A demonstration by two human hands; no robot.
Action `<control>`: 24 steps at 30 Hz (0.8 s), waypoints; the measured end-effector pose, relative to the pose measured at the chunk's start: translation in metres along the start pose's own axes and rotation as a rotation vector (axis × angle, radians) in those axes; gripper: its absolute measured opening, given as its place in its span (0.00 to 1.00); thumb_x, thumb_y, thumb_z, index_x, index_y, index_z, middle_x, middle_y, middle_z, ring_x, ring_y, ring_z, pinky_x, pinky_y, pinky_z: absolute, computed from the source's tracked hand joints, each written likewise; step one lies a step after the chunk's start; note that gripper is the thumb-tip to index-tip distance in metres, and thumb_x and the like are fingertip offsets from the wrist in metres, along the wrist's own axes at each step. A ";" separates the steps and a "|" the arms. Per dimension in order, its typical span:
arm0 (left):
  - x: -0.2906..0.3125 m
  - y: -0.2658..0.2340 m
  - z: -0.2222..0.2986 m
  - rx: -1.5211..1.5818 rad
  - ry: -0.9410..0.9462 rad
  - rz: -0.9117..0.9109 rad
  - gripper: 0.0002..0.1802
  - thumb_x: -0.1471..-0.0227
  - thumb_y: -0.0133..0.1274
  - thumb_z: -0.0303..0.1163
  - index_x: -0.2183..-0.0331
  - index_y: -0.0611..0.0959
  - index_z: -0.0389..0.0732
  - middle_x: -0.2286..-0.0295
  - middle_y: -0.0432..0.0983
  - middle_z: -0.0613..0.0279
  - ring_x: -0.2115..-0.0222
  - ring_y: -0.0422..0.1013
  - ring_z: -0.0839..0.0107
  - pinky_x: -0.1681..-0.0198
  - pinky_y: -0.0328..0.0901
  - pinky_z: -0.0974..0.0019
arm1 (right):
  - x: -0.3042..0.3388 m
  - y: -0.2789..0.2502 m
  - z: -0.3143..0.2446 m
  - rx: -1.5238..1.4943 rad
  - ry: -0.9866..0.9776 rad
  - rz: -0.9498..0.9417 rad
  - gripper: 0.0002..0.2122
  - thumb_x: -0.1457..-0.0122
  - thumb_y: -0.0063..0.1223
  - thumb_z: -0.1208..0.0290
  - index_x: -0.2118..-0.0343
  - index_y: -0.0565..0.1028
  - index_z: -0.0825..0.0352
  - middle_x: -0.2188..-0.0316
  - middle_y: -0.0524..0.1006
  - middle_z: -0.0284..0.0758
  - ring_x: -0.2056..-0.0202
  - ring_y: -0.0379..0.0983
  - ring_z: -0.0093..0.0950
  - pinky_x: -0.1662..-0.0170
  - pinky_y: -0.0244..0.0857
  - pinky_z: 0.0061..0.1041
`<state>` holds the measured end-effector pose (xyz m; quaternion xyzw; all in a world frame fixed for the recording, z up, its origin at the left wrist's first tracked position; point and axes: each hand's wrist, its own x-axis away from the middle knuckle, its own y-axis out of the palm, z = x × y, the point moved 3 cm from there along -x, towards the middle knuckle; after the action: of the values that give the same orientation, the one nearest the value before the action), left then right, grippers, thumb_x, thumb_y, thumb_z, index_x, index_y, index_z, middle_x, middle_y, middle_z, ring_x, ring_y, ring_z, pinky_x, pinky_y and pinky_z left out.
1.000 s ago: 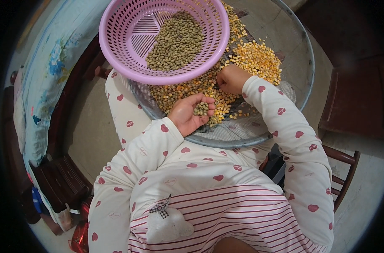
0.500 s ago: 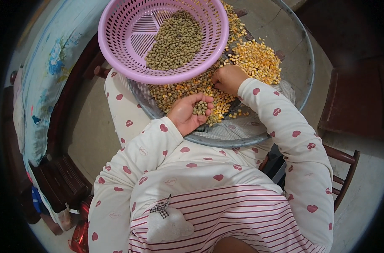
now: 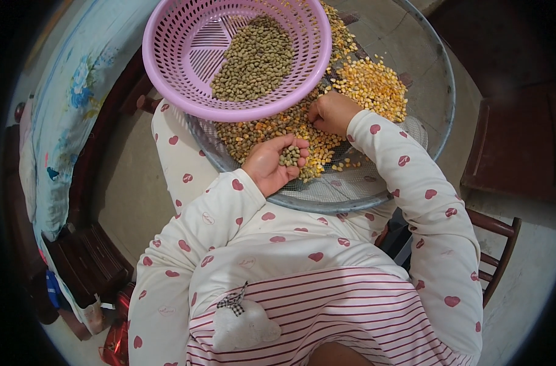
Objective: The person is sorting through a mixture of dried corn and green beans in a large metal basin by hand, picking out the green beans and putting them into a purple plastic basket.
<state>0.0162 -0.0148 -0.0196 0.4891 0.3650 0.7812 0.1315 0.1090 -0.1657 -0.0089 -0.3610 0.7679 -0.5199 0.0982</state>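
Note:
My left hand [image 3: 267, 169] is cupped palm up, its fingers curled round a small heap of greenish-brown beans [image 3: 288, 157]. Just up and to the right, my right hand [image 3: 336, 114] reaches into a mixed pile with its fingers bent together; whatever is between the fingertips is hidden. That pile holds similar beans and yellow corn kernels [image 3: 373, 89], spread over a round mesh sieve [image 3: 444, 125] on my lap. Beyond my left hand, a pink plastic basket [image 3: 227, 114] rests over the sieve's left part. Inside lies a larger heap of greenish-brown beans [image 3: 258, 58].
A wooden chair [image 3: 498, 229] stands at the right, near a dark red-brown wooden panel [image 3: 510, 143]. Along the left hangs a light blue flowered cloth [image 3: 76, 91], with a dark brown box-like object [image 3: 90, 256] below it. Shiny red wrapping [image 3: 115, 341] lies at lower left.
My right hand and forearm have shifted very slightly upward and to the right. My left hand stays in place, still cupping the beans.

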 end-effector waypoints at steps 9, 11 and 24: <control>-0.001 -0.001 0.000 -0.005 -0.001 0.008 0.12 0.47 0.39 0.35 0.68 0.71 0.36 0.75 0.67 0.63 0.76 0.63 0.75 0.79 0.58 0.78 | 0.002 -0.003 0.002 0.028 0.020 0.051 0.07 0.61 0.53 0.76 0.75 0.76 0.65 0.78 0.75 0.38 0.74 0.72 0.35 0.69 0.66 0.29; -0.001 -0.001 0.000 -0.004 -0.001 0.008 0.12 0.47 0.39 0.35 0.68 0.71 0.36 0.75 0.67 0.63 0.76 0.63 0.75 0.79 0.58 0.78 | 0.000 0.000 -0.003 0.024 0.000 0.070 0.07 0.61 0.53 0.75 0.75 0.76 0.65 0.78 0.75 0.38 0.74 0.72 0.35 0.69 0.66 0.30; 0.003 0.006 0.001 -0.043 0.040 0.032 0.15 0.45 0.36 0.36 0.66 0.72 0.35 0.73 0.67 0.62 0.76 0.63 0.75 0.78 0.59 0.79 | 0.010 -0.015 -0.008 -0.905 0.102 -0.282 0.06 0.59 0.55 0.77 0.75 0.75 0.69 0.80 0.75 0.35 0.78 0.71 0.25 0.71 0.65 0.22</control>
<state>0.0165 -0.0173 -0.0133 0.4764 0.3429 0.8003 0.1221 0.1042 -0.1696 0.0101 -0.4423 0.8646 -0.1583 -0.1782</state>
